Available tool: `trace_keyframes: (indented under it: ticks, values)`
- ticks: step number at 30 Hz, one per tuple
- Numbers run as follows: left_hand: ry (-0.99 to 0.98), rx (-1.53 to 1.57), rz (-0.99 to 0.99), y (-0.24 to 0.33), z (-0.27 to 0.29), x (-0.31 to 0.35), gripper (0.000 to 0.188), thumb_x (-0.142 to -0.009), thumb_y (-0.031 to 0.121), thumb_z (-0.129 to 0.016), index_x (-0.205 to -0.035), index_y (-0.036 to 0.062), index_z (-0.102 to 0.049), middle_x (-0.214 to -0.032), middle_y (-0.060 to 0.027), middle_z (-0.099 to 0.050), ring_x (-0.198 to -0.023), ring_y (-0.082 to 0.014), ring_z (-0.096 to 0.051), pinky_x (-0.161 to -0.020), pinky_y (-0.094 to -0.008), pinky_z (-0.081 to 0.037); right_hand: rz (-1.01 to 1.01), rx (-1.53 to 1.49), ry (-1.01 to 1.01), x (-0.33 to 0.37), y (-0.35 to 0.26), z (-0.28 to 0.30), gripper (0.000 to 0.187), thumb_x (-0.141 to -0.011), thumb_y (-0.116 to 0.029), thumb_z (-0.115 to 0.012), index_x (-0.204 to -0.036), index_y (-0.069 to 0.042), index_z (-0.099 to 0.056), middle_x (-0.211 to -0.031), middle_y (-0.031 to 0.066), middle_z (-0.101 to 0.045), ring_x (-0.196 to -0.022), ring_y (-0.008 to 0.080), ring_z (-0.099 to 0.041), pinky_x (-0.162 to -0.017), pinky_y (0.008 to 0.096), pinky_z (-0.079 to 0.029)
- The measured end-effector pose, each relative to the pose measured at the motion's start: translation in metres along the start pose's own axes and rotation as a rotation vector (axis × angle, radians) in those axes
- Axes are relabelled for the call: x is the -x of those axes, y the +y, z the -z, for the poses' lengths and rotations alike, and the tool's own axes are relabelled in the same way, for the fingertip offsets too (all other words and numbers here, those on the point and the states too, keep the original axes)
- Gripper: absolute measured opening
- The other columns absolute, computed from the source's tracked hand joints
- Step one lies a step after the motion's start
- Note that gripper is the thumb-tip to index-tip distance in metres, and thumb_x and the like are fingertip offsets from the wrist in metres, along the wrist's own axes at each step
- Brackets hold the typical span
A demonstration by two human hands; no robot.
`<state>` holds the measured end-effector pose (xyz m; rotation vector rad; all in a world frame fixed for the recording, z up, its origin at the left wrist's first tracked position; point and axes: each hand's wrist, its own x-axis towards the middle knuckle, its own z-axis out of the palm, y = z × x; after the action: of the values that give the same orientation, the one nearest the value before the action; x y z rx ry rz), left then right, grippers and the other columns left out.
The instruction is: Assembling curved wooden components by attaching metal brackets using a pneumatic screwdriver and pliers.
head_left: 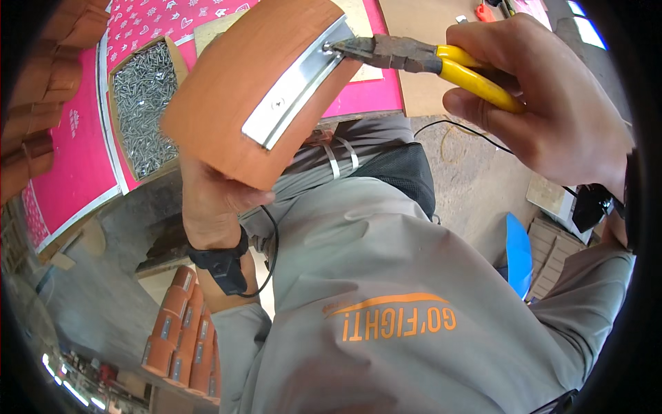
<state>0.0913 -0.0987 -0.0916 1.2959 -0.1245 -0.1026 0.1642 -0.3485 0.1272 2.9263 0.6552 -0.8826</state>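
My left hand (214,196) grips the near lower end of a curved, orange-brown block (227,90) and holds it tilted above the table's edge. A silver metal strip (283,93) with a raised lip lies along the block's side, with one screw head visible near its middle. In my right hand (552,100) are pliers (407,55) with dark jaws and yellow handles. Their jaw tips touch a small shiny screw (328,47) at the far end of the strip; whether they clamp it is hard to make out. The fingers of my left hand are partly hidden beneath the block.
An open cardboard box (116,138) full of silver screws stands on the pink table cover (76,162). Similar orange-brown blocks (34,110) are piled at the far left. More blocks with metal strips (183,331) are stacked lower left. A black cable (462,127) trails on the right.
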Motion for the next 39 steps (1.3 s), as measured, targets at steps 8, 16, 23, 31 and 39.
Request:
trace_keyframes:
  ticks: [8,16,23,31,39]
  values:
    - [0.093,0.183,0.102,0.027,-0.018,-0.019,0.083,-0.084,0.063,-0.061,-0.137,0.0014,-0.046,-0.111,-0.0173,-0.065,-0.078,-0.0260,-0.063,-0.056,-0.0298,-0.047,-0.063,-0.013,0.061,0.006,0.009,-0.016,0.033,-0.092,-0.021,-0.070,-0.114,0.001,-0.060,-0.088,0.0123,-0.050,-0.075,0.0237,-0.051,-0.068,0.0371,-0.039]
    - [0.002,0.158,-0.099,0.007,-0.010,-0.016,0.069,-0.086,0.030,-0.077,-0.136,-0.0018,-0.041,-0.112,-0.0143,-0.064,-0.093,-0.0217,-0.066,-0.076,-0.0337,-0.057,-0.149,-0.161,0.015,0.000,-0.008,-0.014,0.026,-0.089,-0.018,-0.071,-0.103,0.002,-0.061,-0.076,0.0120,-0.049,-0.068,0.0263,-0.051,-0.063,0.0372,-0.038]
    - [0.191,0.445,-0.049,0.022,-0.035,-0.035,0.068,-0.099,0.058,-0.049,-0.143,0.0070,-0.046,-0.139,-0.0065,-0.055,-0.128,-0.0211,-0.053,-0.109,-0.0415,-0.041,0.127,-0.059,-0.055,-0.002,-0.012,-0.012,0.023,-0.084,-0.010,-0.070,-0.077,0.001,-0.050,-0.064,0.0174,-0.043,-0.061,0.0354,-0.048,-0.058,0.0412,-0.034]
    - [-0.112,0.631,0.208,0.021,-0.025,-0.031,0.076,-0.098,0.057,-0.047,-0.149,0.0022,-0.033,-0.146,-0.0110,-0.047,-0.133,-0.0204,-0.049,-0.109,-0.0368,-0.042,0.062,-0.272,-0.230,-0.006,-0.004,-0.015,0.025,-0.083,-0.012,-0.072,-0.073,-0.001,-0.051,-0.060,0.0121,-0.043,-0.055,0.0273,-0.045,-0.055,0.0391,-0.034]
    - [-0.030,0.314,-0.088,0.010,-0.035,-0.025,0.139,-0.046,0.027,-0.101,-0.153,0.0034,-0.016,-0.152,-0.0147,-0.033,-0.142,-0.0289,-0.036,-0.114,-0.0408,-0.037,-0.149,-0.593,-0.349,-0.007,-0.006,-0.007,0.030,-0.087,-0.014,-0.070,-0.070,-0.004,-0.048,-0.060,0.0006,-0.040,-0.057,0.0119,-0.039,-0.055,0.0319,-0.033]
